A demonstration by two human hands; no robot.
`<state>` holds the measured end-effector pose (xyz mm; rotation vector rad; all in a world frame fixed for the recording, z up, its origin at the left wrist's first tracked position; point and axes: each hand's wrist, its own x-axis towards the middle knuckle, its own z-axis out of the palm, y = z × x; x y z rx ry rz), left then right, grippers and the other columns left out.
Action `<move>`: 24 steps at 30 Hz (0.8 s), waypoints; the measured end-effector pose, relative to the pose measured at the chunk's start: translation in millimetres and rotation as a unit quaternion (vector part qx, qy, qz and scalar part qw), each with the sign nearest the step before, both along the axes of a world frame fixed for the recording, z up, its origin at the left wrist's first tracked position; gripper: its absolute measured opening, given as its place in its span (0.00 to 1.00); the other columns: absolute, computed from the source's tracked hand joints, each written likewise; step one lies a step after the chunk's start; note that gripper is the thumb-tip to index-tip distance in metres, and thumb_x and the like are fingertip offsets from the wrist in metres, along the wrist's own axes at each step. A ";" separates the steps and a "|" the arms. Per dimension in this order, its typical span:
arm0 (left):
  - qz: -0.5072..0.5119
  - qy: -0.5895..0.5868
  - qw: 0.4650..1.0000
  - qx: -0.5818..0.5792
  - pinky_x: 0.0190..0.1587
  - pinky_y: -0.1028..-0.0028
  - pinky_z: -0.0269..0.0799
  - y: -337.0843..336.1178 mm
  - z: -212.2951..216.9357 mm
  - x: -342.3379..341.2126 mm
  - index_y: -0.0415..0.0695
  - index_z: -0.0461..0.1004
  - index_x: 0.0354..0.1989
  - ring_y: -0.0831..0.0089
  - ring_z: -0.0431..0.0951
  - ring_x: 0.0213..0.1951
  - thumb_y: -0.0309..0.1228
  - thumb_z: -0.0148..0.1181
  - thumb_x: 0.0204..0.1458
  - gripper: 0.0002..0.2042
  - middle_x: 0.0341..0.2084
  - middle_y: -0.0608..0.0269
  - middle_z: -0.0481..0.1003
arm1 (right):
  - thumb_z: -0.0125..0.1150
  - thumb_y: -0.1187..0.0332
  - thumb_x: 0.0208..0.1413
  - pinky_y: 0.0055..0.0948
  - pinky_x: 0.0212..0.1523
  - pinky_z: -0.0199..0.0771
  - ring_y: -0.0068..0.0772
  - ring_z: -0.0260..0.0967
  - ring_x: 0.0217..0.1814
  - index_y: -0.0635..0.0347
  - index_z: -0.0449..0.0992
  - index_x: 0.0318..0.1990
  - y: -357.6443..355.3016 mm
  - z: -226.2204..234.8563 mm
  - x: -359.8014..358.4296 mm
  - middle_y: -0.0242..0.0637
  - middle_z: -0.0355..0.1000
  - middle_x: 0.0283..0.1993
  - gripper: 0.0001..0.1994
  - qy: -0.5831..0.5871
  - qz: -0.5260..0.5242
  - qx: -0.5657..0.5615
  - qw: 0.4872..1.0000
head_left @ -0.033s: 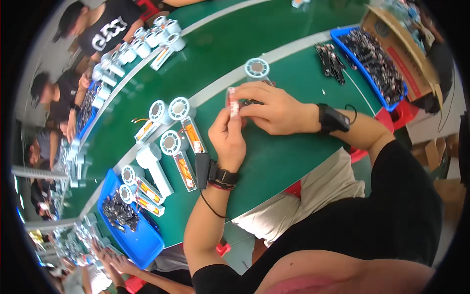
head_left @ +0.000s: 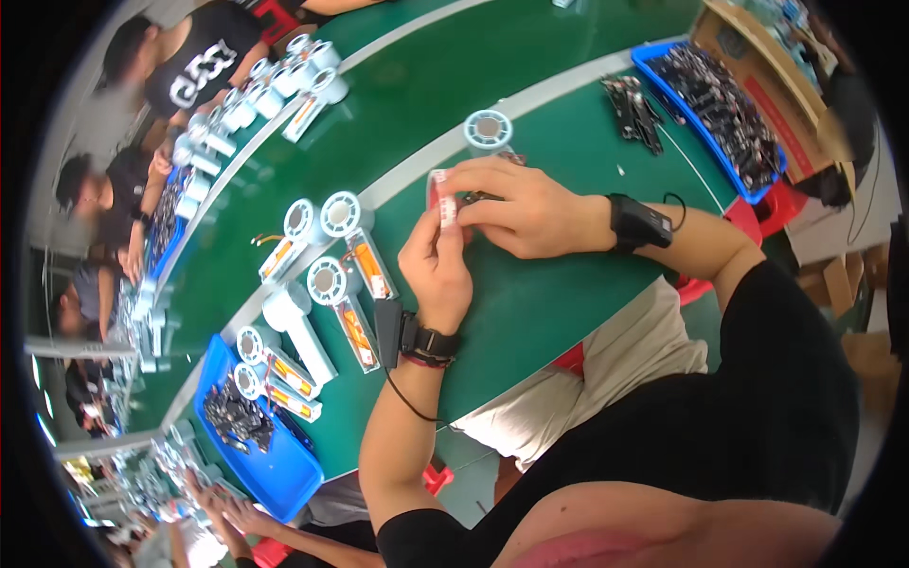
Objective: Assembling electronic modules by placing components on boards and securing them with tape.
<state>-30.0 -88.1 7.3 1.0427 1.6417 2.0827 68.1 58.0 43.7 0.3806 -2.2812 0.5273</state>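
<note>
Over the green table (head_left: 530, 312) — workers opposite — left hand (head_left: 437, 270) and right hand (head_left: 516, 208) pinch one small white-and-red part (head_left: 440, 199).

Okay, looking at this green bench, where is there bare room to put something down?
Bare green mat lies just below the left hand and right hand, toward the bench's near edge. Another open stretch lies beyond the grey strip. Crowded: the opened white fan units at left and the blue bin at right.
</note>
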 end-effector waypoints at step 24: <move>-0.107 0.149 0.979 -0.087 0.59 0.71 0.66 -8.5 -4.8 -5.2 0.29 0.63 0.65 0.67 0.73 0.54 0.28 0.52 0.56 0.27 0.54 0.52 0.72 | 0.71 0.73 0.47 0.47 0.62 0.70 0.53 0.65 0.68 0.56 0.77 0.45 6.6 -15.6 7.5 0.48 0.63 0.68 0.16 -0.034 0.041 -0.064 0.997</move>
